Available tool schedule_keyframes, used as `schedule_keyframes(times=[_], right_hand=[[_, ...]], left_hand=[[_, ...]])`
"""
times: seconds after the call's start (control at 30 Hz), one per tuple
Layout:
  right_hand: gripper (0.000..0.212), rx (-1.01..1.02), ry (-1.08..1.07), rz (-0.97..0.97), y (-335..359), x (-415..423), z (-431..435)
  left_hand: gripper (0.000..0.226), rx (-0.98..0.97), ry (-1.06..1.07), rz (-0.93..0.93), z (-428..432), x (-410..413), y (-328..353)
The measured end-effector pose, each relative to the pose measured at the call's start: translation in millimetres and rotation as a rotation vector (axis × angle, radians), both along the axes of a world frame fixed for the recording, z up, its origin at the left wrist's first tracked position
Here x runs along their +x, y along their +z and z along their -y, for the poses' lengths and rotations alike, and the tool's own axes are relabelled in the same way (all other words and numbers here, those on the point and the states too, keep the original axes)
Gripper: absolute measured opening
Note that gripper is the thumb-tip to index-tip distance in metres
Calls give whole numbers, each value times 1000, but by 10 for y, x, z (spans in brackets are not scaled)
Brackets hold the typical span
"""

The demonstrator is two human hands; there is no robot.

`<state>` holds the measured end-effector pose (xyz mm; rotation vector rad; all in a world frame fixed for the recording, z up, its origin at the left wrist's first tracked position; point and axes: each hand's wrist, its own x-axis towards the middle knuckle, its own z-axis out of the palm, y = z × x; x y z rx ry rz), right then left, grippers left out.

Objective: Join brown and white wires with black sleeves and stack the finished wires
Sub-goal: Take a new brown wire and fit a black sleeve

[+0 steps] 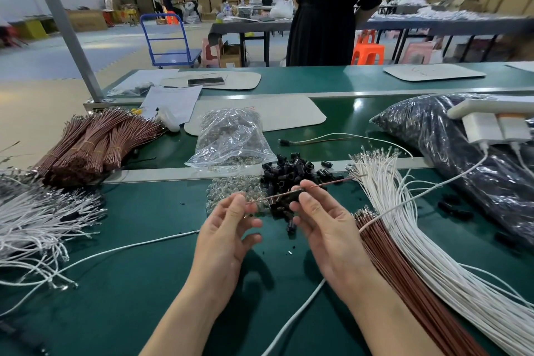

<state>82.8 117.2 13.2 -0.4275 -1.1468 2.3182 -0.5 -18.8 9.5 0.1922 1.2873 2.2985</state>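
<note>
Both hands raised over the green bench top (144, 269), just in front of the loose heap of black sleeves (291, 173).

Right hand (323, 225): thumb and forefinger pinch a single brown wire (332, 182) near its middle. A small black piece sits in the same pinch, probably a sleeve, partly hidden by the fingers.

Wire's long axis runs on a slant, lower-left to upper-right. Its lower-left end lies at the fingertips of the left hand (228, 228). Its upper-right end points at the terminal tips of the white wires (404, 211) and hangs free in the air just beside them.

Left hand: fingers curled, forefinger against the wire's end. Whether it truly grips cannot be told.

Loose brown wires (404, 283) lie beside the white ones on the right, both fanned toward the person. Banded brown bundles (95, 144) far left, with another spread of white wire (37, 220) in front of them.

One joined wire (318, 140) lies beyond the heap, its black sleeve pointing left and its brown and white leads trailing right. Clear plastic bag (231, 139) left of it.
</note>
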Motion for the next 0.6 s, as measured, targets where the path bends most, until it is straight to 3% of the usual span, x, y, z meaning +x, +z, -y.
schedule_keyframes(times=[0.1, 0.3, 0.6], right_hand=[[26, -12, -17, -5, 16, 13, -52], [24, 56, 114, 28, 8, -12, 87], [26, -139, 114, -124, 134, 75, -69]], left_hand=[[21, -16, 30, -25, 27, -31, -12], [29, -154, -69, -183, -20, 87, -24], [15, -336, -60, -518, 10, 168, -58]])
